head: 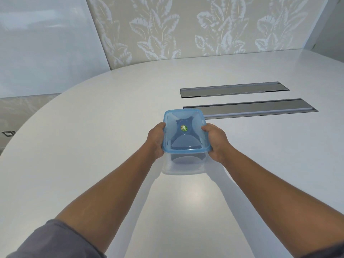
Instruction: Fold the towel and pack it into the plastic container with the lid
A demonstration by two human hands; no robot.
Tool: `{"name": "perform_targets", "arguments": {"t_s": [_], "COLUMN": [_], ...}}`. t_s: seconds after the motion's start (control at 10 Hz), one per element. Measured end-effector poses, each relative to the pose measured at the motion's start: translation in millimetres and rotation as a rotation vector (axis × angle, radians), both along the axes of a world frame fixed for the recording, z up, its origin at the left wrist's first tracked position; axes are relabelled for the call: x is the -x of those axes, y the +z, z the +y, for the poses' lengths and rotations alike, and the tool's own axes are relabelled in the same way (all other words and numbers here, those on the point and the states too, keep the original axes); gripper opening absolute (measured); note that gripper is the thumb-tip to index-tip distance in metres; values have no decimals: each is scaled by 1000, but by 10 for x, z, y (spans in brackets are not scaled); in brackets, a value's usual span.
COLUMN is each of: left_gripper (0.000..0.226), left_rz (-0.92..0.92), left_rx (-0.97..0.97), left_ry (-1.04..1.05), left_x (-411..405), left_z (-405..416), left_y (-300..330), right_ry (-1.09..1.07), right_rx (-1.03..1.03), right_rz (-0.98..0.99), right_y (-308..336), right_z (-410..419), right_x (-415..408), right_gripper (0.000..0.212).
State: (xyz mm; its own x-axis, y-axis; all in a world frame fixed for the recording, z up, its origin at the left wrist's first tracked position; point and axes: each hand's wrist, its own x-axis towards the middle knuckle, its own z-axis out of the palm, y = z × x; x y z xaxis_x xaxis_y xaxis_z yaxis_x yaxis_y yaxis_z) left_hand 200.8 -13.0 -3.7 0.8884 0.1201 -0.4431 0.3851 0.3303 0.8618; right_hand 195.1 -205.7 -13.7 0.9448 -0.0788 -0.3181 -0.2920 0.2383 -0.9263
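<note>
Here, seen from a head-worn camera looking down, two bare forearms reach out over a pale, glossy bench (pixel 93 127). Between the hands sits a clear plastic container (pixel 183 162) with a translucent blue lid (pixel 185 132) on top, resting on the bench near its middle. The left hand (pixel 156 140) has its grip curled around the container's left side under the lid rim; the right hand (pixel 216 141) grips the right side the same way, thumb on the lid edge. A dark blue towel (pixel 183 144) shows through the lid, apparently already inside. The container looks light, rigid and smooth, probably a little slippery, so holding both long sides just beneath the rim seems safest. Two metal cable hatches (pixel 249 108) lie just beyond it.
</note>
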Motion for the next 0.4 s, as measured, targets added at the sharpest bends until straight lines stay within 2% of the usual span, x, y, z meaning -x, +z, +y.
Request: {"name": "perform_targets", "arguments": {"t_s": [0.2, 0.3, 0.4], "left_gripper": [24, 24, 27], "left_rz": [-1, 3, -38], "left_rx": [-46, -77, -205], "left_ry": [-11, -18, 55], "left_x": [61, 83, 128], "left_z": [-16, -5, -17], "left_y": [74, 131, 168], "right_ry": [29, 29, 31], "right_rx": [26, 110, 355], "right_rz": [-9, -20, -61], "right_y": [16, 48, 80], "right_z": [-28, -80, -87], "right_x": [7, -2, 43], "right_gripper": [21, 22, 31]}}
